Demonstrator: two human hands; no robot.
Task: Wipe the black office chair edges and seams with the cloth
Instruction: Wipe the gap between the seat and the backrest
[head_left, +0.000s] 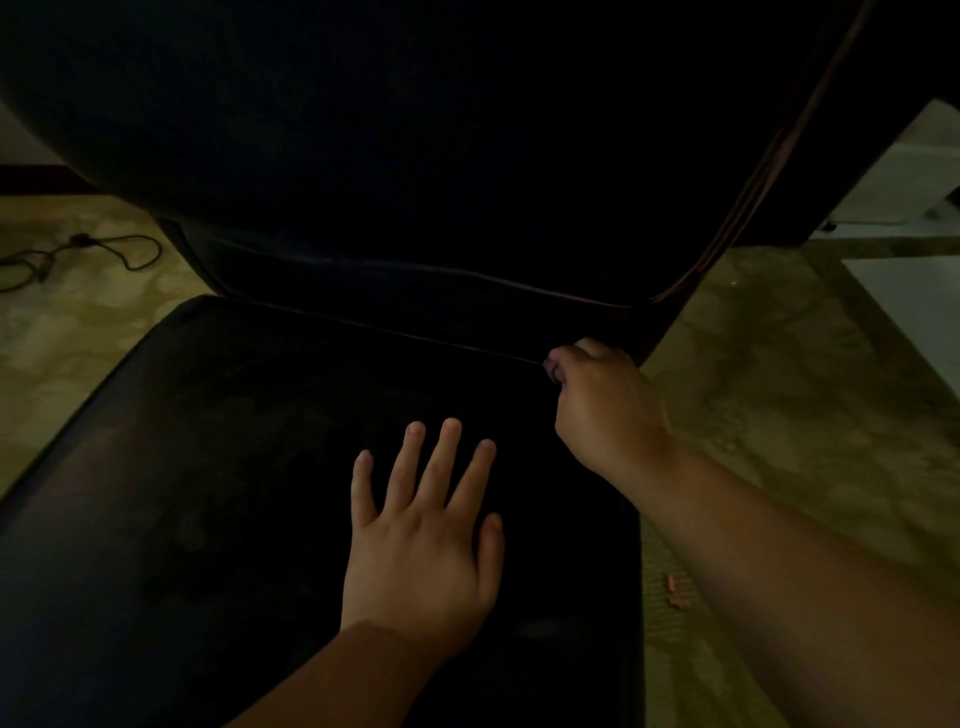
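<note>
Far to the left of the fingers, a dark cable (104, 254) lies looped on the pale patterned floor (78, 332). The black office chair (234, 467) fills the middle of the view: its seat spreads under both hands and its backrest (415, 130) rises beyond the fingertips, with a thin light piping line marking the seam (415, 332) where the two meet. The left hand (421, 545) lies flat on the seat, palm down, its fingers (447, 457) straight and spread, pointing toward that seam and holding nothing. To its right, the right hand (602, 410) is at the rear right corner of the seat, its fingers curled into a loose fist right at the end of the seam line. The scene is too dark to tell whether the cloth is inside that fist; no cloth can be made out. Right of the right forearm, small orange scraps (675, 592) lie on the floor.
</note>
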